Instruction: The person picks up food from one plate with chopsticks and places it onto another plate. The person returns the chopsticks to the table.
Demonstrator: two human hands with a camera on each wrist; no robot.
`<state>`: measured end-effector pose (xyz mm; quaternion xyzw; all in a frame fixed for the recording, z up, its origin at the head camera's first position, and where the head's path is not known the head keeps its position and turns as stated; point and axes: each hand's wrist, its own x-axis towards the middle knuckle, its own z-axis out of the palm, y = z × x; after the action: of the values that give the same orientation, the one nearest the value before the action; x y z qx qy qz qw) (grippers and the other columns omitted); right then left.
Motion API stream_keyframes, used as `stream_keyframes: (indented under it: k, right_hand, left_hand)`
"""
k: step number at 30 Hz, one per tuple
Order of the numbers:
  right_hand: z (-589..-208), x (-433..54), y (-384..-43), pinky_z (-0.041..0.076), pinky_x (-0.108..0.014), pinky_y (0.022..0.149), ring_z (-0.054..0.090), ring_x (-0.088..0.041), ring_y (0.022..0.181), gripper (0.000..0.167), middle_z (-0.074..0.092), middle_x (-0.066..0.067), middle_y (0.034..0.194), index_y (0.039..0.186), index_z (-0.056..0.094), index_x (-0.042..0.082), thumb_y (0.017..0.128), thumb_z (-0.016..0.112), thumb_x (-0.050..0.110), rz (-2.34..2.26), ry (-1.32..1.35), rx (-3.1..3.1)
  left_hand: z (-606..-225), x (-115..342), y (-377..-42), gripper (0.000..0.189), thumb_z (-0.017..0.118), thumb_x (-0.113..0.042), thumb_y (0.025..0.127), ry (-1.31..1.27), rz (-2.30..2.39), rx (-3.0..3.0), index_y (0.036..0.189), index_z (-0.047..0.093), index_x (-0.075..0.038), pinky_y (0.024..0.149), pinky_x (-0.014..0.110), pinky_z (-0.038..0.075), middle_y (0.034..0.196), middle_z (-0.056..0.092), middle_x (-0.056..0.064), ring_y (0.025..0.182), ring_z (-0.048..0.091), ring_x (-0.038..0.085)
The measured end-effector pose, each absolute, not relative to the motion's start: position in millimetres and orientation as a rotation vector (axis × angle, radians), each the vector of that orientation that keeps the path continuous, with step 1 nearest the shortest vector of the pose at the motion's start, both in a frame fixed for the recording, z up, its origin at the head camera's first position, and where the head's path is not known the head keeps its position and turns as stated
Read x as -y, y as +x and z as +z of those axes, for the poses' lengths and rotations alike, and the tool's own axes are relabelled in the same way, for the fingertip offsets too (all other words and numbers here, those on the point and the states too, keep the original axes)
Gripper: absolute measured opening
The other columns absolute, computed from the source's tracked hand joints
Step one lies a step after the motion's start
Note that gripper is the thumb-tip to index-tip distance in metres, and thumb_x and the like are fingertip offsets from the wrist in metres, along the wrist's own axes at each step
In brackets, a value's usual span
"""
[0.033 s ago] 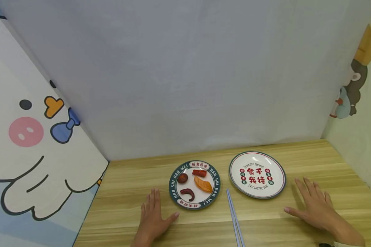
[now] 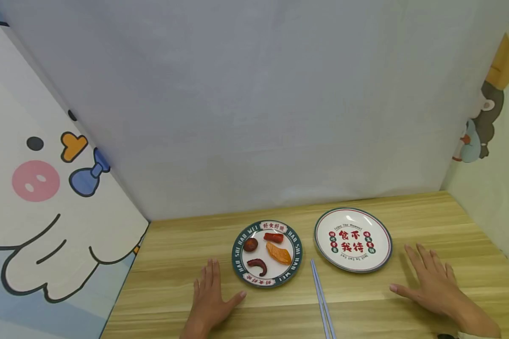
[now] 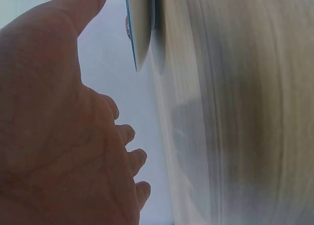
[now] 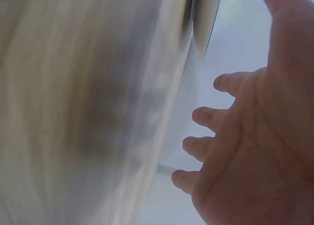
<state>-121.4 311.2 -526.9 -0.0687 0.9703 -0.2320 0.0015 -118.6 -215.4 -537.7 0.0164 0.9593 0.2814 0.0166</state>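
My left hand (image 2: 209,299) is spread palm down over the table, left of a green-rimmed plate (image 2: 237,256), holding nothing. On that plate lie a round brown piece of food (image 2: 250,244), a red piece (image 2: 273,238), an orange slice (image 2: 278,254) and a dark curled tentacle-like piece (image 2: 258,266). Out to the right, my right hand (image 2: 434,282) has its fingers spread beside a white plate (image 2: 377,235) with red lettering. A pair of pale blue chopsticks (image 2: 321,296) lies between the hands. In both wrist views the palm hovers close over the wood.
The wood-grain table (image 2: 169,249) ends at a pale backdrop (image 2: 254,117). Cartoon-printed panels stand at the left (image 2: 68,226) and at the right (image 2: 488,202). The chopsticks' lower ends run out of the head view at the bottom.
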Motion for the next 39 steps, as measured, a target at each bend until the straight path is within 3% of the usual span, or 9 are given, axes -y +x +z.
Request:
stream_keyframes:
  k: [11, 21, 27, 39]
  right_hand:
    - [-530, -311, -119, 0.008, -0.089, 0.107, 0.016, -0.072, 0.142, 0.111, 0.019, -0.046, 0.158, 0.163, 0.019, -0.006, 0.089, 0.08, 0.048, -0.723, -0.25, -3.076]
    - [-526, -301, -119, 0.036, -0.078, 0.098, 0.044, -0.063, 0.126, 0.086, 0.044, -0.045, 0.142, 0.147, 0.045, -0.013, 0.084, 0.087, 0.027, -0.773, -0.452, -3.319]
    - [-513, -287, -120, 0.042, -0.075, 0.095, 0.052, -0.06, 0.119, 0.077, 0.053, -0.039, 0.135, 0.141, 0.053, -0.013, 0.077, 0.09, 0.009, -0.878, -0.481, -3.36]
    - [-498, -252, -116, 0.048, -0.067, 0.093, 0.059, -0.049, 0.116, 0.071, 0.063, -0.028, 0.128, 0.136, 0.062, -0.004, 0.073, 0.093, 0.003, -0.992, -0.642, -3.364]
  left_hand:
    - [-530, 206, -113, 0.111, 0.078, -0.05, 0.089, 0.057, 0.962, -2.986, 0.162, 0.022, 0.012, 0.123, 0.074, 0.012, 0.169, 0.018, 0.034, 0.155, 0.015, 0.057]
    - [-520, 186, -114, 0.089, 0.071, -0.038, 0.099, -0.052, 1.078, -2.997, 0.16, 0.029, 0.011, 0.122, 0.067, 0.03, 0.162, 0.035, 0.035, 0.149, 0.033, 0.055]
    - [-518, 171, -115, 0.085, 0.075, -0.029, 0.096, -0.234, 1.373, -2.939, 0.157, 0.033, 0.012, 0.118, 0.069, 0.033, 0.155, 0.039, 0.04, 0.145, 0.038, 0.058]
    - [-520, 154, -120, 0.086, 0.079, -0.013, 0.089, -0.469, 1.722, -2.731, 0.157, 0.033, 0.011, 0.097, 0.06, 0.056, 0.153, 0.043, 0.038, 0.122, 0.06, 0.052]
